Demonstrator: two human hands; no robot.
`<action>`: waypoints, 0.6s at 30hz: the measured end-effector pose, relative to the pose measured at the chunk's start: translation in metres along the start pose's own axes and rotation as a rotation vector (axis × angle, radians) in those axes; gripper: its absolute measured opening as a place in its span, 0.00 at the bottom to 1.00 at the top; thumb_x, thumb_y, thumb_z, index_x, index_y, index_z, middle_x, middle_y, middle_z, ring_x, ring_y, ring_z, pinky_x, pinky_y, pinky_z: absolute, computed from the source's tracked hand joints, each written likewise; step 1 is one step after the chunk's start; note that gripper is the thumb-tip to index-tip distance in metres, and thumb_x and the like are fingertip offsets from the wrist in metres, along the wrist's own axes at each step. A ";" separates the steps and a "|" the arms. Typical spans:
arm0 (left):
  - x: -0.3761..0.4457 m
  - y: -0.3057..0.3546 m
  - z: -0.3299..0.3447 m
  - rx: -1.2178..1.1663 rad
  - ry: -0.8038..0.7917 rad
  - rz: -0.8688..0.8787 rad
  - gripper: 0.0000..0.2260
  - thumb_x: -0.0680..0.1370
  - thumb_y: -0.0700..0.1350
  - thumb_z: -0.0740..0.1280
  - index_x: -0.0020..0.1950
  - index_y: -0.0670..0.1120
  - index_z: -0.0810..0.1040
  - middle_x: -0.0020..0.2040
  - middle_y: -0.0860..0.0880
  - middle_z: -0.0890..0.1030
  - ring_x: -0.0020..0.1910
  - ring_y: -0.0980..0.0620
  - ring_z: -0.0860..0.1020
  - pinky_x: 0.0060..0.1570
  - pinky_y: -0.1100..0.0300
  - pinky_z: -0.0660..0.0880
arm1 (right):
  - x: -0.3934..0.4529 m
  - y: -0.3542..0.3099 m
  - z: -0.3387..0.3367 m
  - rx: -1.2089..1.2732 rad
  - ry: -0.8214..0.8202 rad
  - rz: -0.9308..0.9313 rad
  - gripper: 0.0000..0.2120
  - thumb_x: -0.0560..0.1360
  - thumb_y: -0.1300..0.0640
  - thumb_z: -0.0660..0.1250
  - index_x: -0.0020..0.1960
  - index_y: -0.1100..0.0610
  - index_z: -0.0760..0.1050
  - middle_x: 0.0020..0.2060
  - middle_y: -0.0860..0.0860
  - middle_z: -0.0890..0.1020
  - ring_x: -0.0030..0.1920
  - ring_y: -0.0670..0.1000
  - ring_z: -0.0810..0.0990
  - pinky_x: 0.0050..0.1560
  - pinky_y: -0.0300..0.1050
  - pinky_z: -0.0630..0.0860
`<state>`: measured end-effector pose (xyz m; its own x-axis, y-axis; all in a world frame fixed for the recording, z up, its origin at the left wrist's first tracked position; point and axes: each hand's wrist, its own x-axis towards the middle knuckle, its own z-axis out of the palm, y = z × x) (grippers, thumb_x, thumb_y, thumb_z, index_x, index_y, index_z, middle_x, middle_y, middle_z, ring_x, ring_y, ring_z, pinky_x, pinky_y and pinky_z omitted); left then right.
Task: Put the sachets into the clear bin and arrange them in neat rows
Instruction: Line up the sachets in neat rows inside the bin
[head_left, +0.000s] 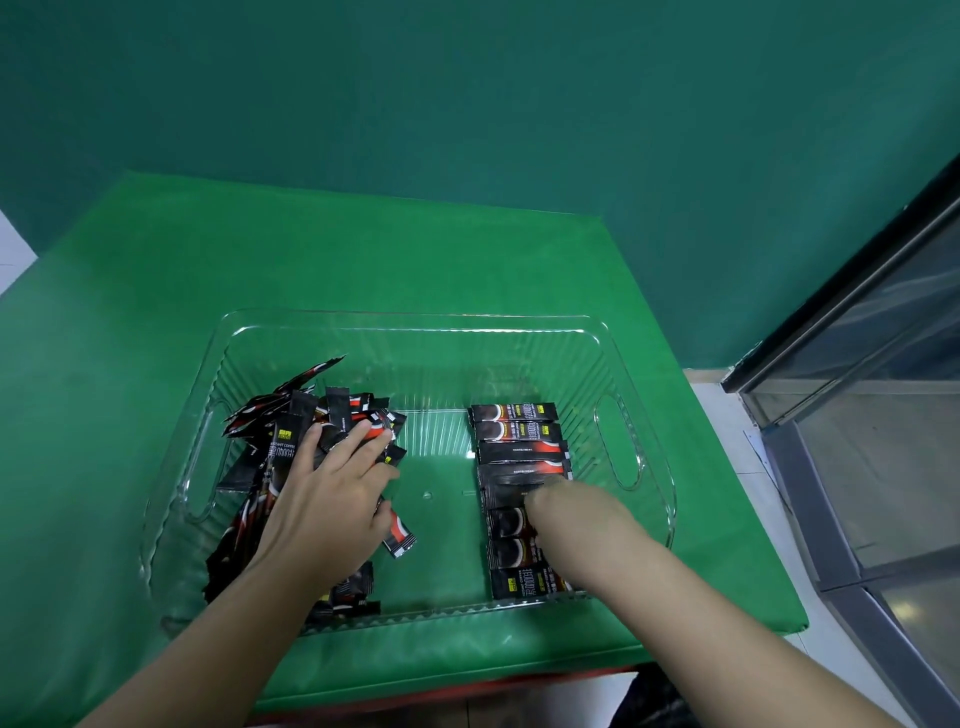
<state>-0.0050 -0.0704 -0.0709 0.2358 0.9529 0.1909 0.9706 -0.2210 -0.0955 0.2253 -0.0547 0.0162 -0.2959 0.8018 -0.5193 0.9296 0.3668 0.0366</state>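
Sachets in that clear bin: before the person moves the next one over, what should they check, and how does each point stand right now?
1. All sachets inside the clear bin: ok, none show on the green table.
2. Neat row on the right straight, sachets side by side: ok so far.
3. Loose pile on the left sorted: not ok, still jumbled.
4. Left hand has one sachet singled out: cannot tell, it lies flat on the pile.
5. Right hand clear of the row: not ok, it rests on it, blurred.
6. Free floor in the middle for another row: ok.
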 end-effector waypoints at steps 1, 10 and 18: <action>0.000 0.000 0.000 0.001 -0.001 0.001 0.12 0.65 0.52 0.73 0.48 0.53 0.84 0.62 0.48 0.79 0.66 0.49 0.74 0.66 0.43 0.53 | -0.001 0.000 0.004 0.020 0.048 -0.039 0.19 0.71 0.74 0.58 0.59 0.62 0.73 0.55 0.58 0.74 0.54 0.57 0.76 0.49 0.50 0.75; 0.000 0.000 0.002 -0.012 0.004 -0.007 0.13 0.67 0.52 0.66 0.48 0.53 0.84 0.62 0.48 0.79 0.66 0.48 0.74 0.66 0.42 0.54 | 0.001 -0.002 0.025 0.159 -0.073 -0.221 0.33 0.72 0.72 0.55 0.70 0.44 0.67 0.49 0.49 0.62 0.58 0.53 0.71 0.54 0.46 0.72; 0.000 0.000 0.003 -0.024 0.009 -0.006 0.14 0.67 0.52 0.66 0.48 0.52 0.84 0.62 0.48 0.79 0.66 0.48 0.74 0.66 0.43 0.54 | 0.005 0.014 0.033 0.180 0.309 -0.136 0.28 0.74 0.69 0.58 0.71 0.52 0.65 0.60 0.53 0.70 0.62 0.54 0.68 0.64 0.44 0.67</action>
<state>-0.0052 -0.0700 -0.0740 0.2299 0.9523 0.2005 0.9729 -0.2200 -0.0705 0.2440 -0.0609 -0.0137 -0.4459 0.8661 -0.2260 0.8929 0.4130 -0.1793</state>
